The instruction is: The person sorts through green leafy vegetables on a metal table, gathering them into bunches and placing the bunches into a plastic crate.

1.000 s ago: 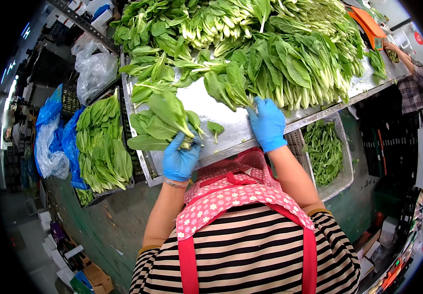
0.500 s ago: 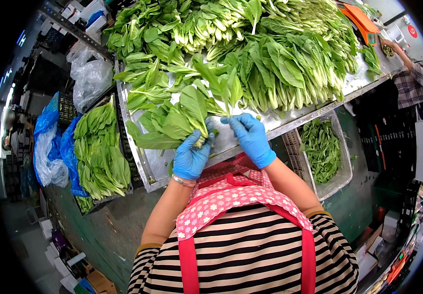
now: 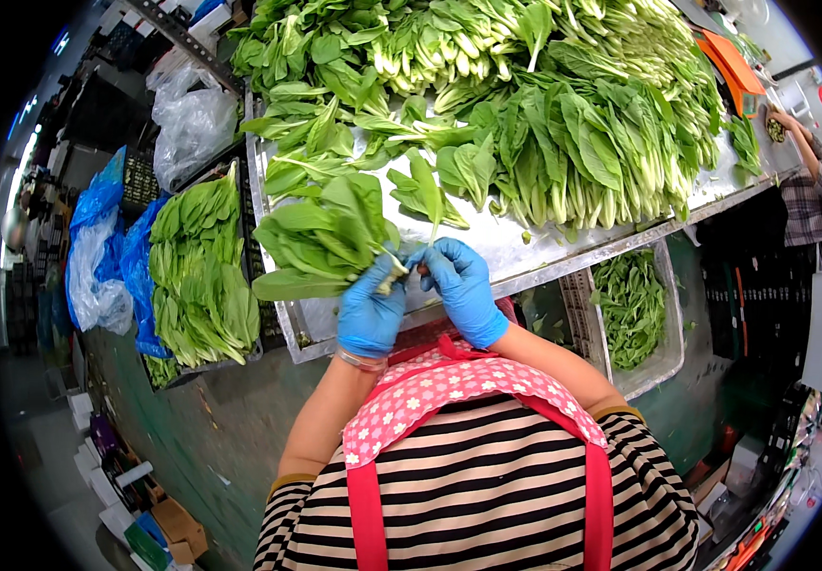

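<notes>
While the left hand [image 3: 373,309] curls snugly around a bunch of greens [image 3: 325,233], the right hand [image 3: 456,290] pinches a leafy sprig [image 3: 421,190]. Hands close together.

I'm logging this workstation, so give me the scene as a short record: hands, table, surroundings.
Left hand: blue-gloved, holding a bunch of pale-stemmed greens
Right hand: blue-gloved, close beside it, pinching a leafy sprig by its stem
Table: metal, bearing a heap of greens
Left of table: stacked greens, blue plastic bag, clear plastic bag
Lower right: pale plastic crate of loose leaves
Upper right: orange scale, co-worker's hand near it
</notes>
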A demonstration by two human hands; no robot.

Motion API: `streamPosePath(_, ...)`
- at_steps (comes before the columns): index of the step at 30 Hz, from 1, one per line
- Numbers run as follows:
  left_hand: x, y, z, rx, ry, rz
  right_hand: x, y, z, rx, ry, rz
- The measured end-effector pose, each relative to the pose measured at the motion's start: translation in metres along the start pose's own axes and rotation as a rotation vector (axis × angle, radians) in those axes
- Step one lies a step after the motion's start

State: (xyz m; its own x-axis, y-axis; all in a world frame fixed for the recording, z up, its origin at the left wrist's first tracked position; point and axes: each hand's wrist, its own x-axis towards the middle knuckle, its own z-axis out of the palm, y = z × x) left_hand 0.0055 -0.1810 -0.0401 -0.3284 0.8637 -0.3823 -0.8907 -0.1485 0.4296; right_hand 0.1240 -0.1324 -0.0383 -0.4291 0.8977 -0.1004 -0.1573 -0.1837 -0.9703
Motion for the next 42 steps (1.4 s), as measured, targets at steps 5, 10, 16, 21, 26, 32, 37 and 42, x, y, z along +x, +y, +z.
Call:
streamPosePath(5,-0.001,0.047,-0.007,-0.101,-0.085,0.071,0.025,0.002,-0.033,-0.875,-0.034,-0.405)
streamPosePath(10,0.000,0.048,-0.011,-0.108,-0.044,0.052,0.048,0.013,-0.058,-1.141,0.213,-0.343)
streamPosePath(16,0.005,0.035,-0.007,-0.096,-0.041,-0.036,0.048,0.006,-0.060,-0.074,0.144,0.234)
streamPosePath(21,0.008,0.033,-0.007,-0.111,-0.034,-0.069,0.044,0.017,-0.063,-0.211,0.360,-0.079)
streamPosePath(26,0.009,0.030,-0.008,-0.105,-0.017,-0.071,0.037,0.004,-0.063,-0.525,0.355,-0.485)
streamPosePath(32,0.008,0.031,-0.009,-0.125,-0.026,-0.063,0.038,0.022,-0.073,-0.877,0.204,-0.415)
streamPosePath(37,0.007,0.029,-0.009,-0.123,-0.018,-0.057,0.041,0.007,-0.067,0.432,0.136,0.265)
streamPosePath(42,0.002,0.016,-0.001,-0.103,0.000,-0.105,0.029,-0.007,-0.057,0.868,-0.016,0.333)
